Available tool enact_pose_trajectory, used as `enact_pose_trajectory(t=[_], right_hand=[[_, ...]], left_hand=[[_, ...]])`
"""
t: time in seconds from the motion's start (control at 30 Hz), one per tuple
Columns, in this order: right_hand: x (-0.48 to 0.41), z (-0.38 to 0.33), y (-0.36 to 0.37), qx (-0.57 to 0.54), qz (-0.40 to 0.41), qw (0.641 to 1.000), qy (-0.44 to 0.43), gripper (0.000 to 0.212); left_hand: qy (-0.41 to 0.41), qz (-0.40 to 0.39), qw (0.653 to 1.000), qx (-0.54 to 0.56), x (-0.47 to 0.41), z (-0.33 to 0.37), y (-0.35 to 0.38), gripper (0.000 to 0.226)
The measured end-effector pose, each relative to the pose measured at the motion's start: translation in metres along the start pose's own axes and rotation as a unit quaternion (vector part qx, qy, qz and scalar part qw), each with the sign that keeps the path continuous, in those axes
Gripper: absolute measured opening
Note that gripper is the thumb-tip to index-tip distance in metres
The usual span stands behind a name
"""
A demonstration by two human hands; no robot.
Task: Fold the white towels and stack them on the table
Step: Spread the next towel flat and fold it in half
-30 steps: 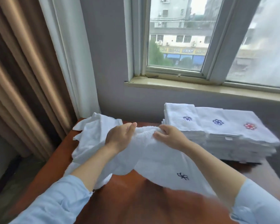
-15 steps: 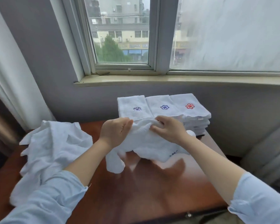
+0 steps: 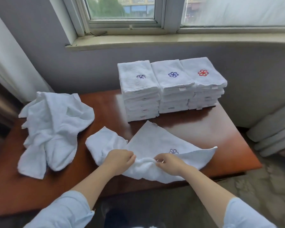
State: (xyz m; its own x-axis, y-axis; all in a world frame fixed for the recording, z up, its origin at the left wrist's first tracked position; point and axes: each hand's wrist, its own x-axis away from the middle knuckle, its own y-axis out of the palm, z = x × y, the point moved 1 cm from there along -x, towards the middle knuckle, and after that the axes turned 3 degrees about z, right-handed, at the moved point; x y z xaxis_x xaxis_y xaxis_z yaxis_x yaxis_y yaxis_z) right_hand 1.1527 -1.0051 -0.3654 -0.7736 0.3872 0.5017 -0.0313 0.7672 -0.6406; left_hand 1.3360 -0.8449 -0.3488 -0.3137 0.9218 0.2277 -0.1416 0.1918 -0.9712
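Observation:
A white towel with a dark embroidered flower lies partly spread on the brown table, its near edge bunched at the front. My left hand and my right hand both pinch that bunched edge, a few centimetres apart. A crumpled heap of white towels sits at the table's left. Three stacks of folded white towels stand side by side at the back, with dark, blue and red flower emblems on top.
The wall and window sill run right behind the stacks. A curtain hangs at the left. Grey cushions lie on the floor to the right of the table. The table's front edge is just below my hands.
The towel came down from the air onto the table and spread out toward the right. My hands moved down and toward me, still pinching its edge. The view tilted downward.

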Motion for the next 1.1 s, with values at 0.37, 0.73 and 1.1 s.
enact_pose_trajectory(t=[0.37,0.73,1.1], right_hand=[[0.006,0.029,-0.033,0.028,0.120,0.992,0.014,0.037],[-0.033,0.033,-0.035,0.115,0.082,0.989,0.031,0.058],[-0.017,0.072,-0.048,0.116,0.115,0.976,0.144,0.063]], left_hand=[[-0.055,-0.028,0.991,0.117,-0.033,0.033,-0.006,0.033],[0.007,-0.136,0.984,0.119,-0.095,0.034,0.007,0.059],[0.164,-0.159,0.973,0.034,-0.163,0.071,0.013,0.063]])
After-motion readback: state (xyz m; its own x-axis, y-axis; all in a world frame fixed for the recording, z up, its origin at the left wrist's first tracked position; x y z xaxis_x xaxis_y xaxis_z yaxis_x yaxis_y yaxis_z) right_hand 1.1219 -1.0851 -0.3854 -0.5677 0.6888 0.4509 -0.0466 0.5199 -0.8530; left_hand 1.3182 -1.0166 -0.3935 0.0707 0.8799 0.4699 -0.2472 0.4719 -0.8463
